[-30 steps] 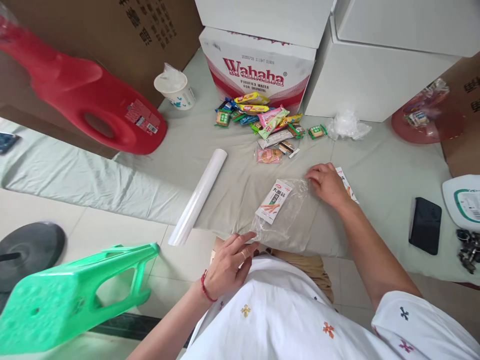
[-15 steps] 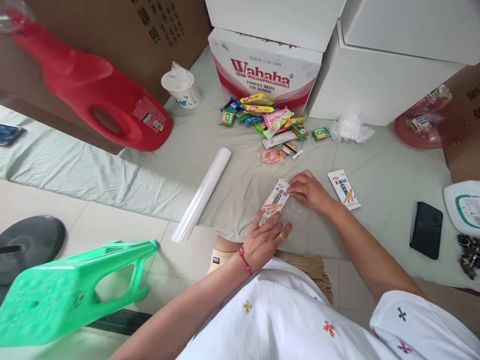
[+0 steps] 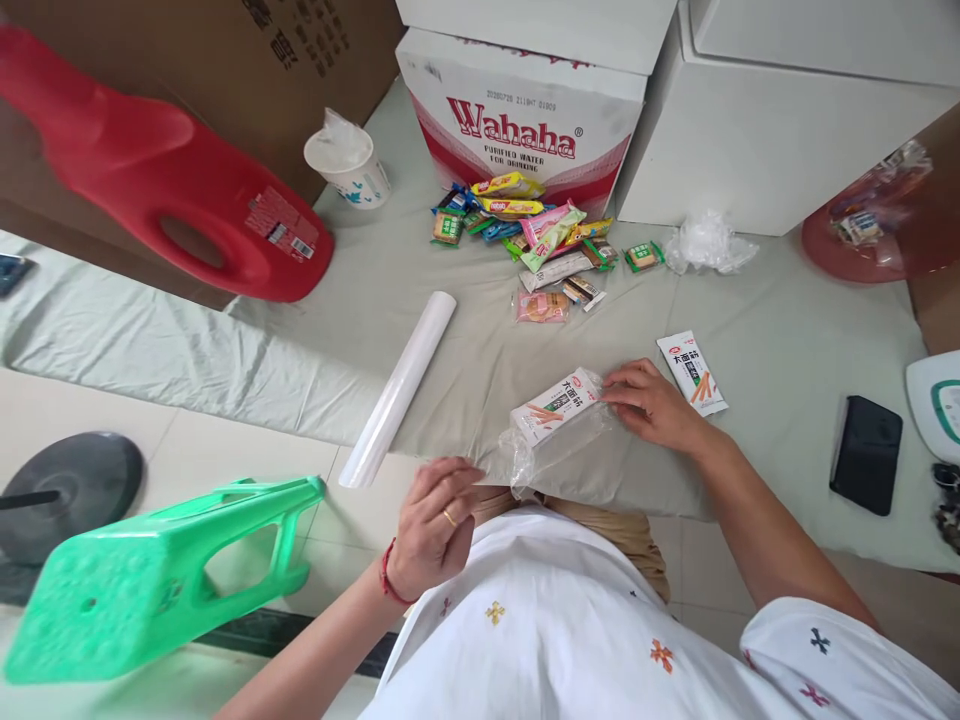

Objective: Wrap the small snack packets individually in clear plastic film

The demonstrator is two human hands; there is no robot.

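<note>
A white packet of snack sticks [image 3: 553, 408] lies tilted at the table's front edge, inside or under a clear plastic bag [image 3: 581, 445]; I cannot tell which. My right hand [image 3: 651, 405] pinches the bag's crumpled right end beside the packet. Left of the bag, my left hand [image 3: 439, 520] hovers over the edge with its fingers bent together. Whether a thin bit of film is between those fingertips is unclear. A second white packet [image 3: 692, 373] of the same kind rests just beyond my right hand.
Behind lies a pile of small wrapped snacks [image 3: 540, 225], before a Wahaha carton [image 3: 517, 130]. A white roll [image 3: 397, 390] lies at left, near a paper cup [image 3: 349, 165] and a red jug [image 3: 202, 190]. Crumpled plastic [image 3: 709, 243] and a black phone [image 3: 866, 455] are rightward. A green stool [image 3: 165, 580] stands below.
My left hand has come off the packet and moved left and toward me. The packet has turned flatter, and the plastic is spread wider. My right hand has shifted slightly right.
</note>
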